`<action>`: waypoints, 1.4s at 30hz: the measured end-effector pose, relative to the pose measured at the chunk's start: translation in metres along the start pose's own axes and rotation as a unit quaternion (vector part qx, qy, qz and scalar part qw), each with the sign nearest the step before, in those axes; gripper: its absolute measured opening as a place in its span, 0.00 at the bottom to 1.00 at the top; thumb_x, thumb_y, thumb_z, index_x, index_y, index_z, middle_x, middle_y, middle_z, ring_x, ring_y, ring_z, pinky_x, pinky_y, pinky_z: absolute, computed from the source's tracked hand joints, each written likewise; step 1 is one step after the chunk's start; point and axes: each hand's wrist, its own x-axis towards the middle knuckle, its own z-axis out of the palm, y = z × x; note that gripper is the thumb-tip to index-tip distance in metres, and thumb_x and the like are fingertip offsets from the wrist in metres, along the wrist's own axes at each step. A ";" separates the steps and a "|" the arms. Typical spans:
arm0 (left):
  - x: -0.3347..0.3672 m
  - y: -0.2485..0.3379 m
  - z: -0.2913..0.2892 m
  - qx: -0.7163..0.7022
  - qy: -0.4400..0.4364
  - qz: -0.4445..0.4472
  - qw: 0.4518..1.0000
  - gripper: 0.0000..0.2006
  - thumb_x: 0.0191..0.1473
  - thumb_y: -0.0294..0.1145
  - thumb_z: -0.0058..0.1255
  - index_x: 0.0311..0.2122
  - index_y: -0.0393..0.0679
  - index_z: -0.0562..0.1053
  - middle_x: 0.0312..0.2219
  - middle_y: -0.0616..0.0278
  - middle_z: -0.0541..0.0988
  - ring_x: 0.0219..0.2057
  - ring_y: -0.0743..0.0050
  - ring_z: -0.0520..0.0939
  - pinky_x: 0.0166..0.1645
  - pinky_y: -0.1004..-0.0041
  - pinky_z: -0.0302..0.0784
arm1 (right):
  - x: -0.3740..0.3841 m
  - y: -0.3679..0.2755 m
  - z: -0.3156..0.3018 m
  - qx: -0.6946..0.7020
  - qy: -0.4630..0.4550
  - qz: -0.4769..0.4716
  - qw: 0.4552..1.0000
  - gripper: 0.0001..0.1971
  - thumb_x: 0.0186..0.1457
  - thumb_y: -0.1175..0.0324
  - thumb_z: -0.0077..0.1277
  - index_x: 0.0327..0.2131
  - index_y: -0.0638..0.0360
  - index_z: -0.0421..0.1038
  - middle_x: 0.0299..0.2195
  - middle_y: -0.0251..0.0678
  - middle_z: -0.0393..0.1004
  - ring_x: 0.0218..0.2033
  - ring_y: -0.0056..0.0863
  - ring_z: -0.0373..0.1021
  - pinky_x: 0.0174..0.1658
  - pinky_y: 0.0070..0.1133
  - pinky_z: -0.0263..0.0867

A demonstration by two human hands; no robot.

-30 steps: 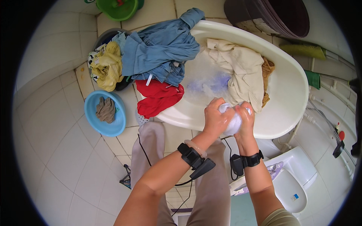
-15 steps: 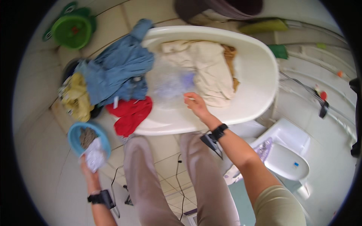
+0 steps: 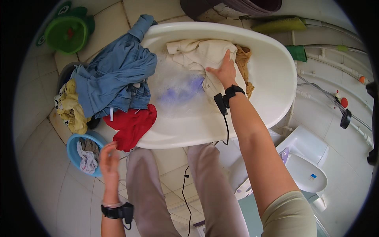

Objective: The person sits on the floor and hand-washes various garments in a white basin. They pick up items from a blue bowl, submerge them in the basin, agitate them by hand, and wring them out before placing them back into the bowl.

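Observation:
My right hand (image 3: 225, 71) is on or just over the cream garment (image 3: 199, 55) in the white tub (image 3: 260, 118), thumb and fingers apart. Whether it presses on the cloth I cannot tell. A brown cloth (image 3: 242, 65) lies along that garment's right side, and bluish-purple liquid or powder (image 3: 183, 93) with foam spreads to its left. My left hand (image 3: 109, 160), slightly blurred, hangs empty with loose fingers beside the red cloth (image 3: 132, 124) on the tub's rim. Close by, the light blue basin (image 3: 71, 152) holds a white cloth (image 3: 87, 160) and a grey-brown one (image 3: 90, 145).
Blue denim clothing (image 3: 116, 71) drapes over the tub's left end, beside a yellow garment (image 3: 73, 110). A green frog-shaped basin (image 3: 65, 35) is at the far left. Beyond the tub stands a dark bucket (image 3: 237, 10). Brooms (image 3: 280, 25) and a white toilet (image 3: 304, 170) are to the right.
The white cloth has left my left hand and lies in the blue basin. That hand has moved up and right. My right hand has moved up and right onto or over the cream garment.

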 end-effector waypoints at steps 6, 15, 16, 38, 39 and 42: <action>0.015 0.063 0.144 -0.019 -0.193 0.065 0.979 0.15 0.50 0.20 0.50 0.46 0.37 0.70 0.44 0.55 0.72 0.48 0.63 0.73 0.53 0.69 0.69 | -0.033 0.044 0.026 0.080 0.011 -0.174 0.981 0.34 0.41 0.63 0.59 0.54 0.64 0.61 0.35 0.53 0.75 0.38 0.52 0.71 0.43 0.37 0.68; 0.110 0.054 0.240 0.228 -0.062 0.257 0.937 0.31 0.44 0.37 0.60 0.56 0.47 0.67 0.51 0.48 0.69 0.54 0.47 0.66 0.59 0.49 0.55 | -0.164 0.072 -0.060 0.121 -0.405 -0.352 0.835 0.27 0.39 0.66 0.58 0.48 0.54 0.71 0.34 0.46 0.75 0.39 0.47 0.71 0.41 0.34 0.67; 0.113 0.046 0.248 0.298 -0.079 0.262 0.914 0.31 0.44 0.41 0.60 0.56 0.50 0.67 0.52 0.49 0.68 0.55 0.49 0.66 0.60 0.46 0.53 | -0.165 0.070 -0.065 0.116 -0.426 -0.354 0.825 0.26 0.40 0.65 0.59 0.48 0.55 0.71 0.33 0.47 0.74 0.39 0.47 0.71 0.41 0.34 0.67; 0.201 -0.005 0.302 0.540 -0.141 0.380 0.738 0.29 0.53 0.26 0.45 0.61 0.53 0.60 0.60 0.64 0.64 0.66 0.61 0.53 0.67 0.46 0.34 | -0.001 0.031 0.022 -0.102 -0.290 -0.362 0.880 0.13 0.42 0.73 0.50 0.36 0.62 0.72 0.29 0.51 0.74 0.33 0.50 0.72 0.36 0.37 0.67; 0.206 -0.008 0.299 0.556 -0.164 0.338 0.742 0.32 0.51 0.25 0.46 0.63 0.54 0.57 0.60 0.65 0.63 0.66 0.62 0.51 0.67 0.44 0.33 | -0.008 0.032 0.005 -0.060 -0.286 -0.389 0.874 0.11 0.43 0.71 0.50 0.33 0.61 0.73 0.30 0.50 0.75 0.34 0.50 0.72 0.36 0.36 0.67; 0.213 -0.020 0.296 0.589 -0.221 0.224 0.745 0.23 0.50 0.30 0.47 0.54 0.56 0.69 0.51 0.64 0.72 0.60 0.60 0.64 0.64 0.39 0.37 | -0.031 0.017 -0.072 0.094 -0.296 -0.332 0.891 0.11 0.42 0.69 0.51 0.31 0.61 0.75 0.28 0.49 0.75 0.29 0.46 0.72 0.32 0.32 0.68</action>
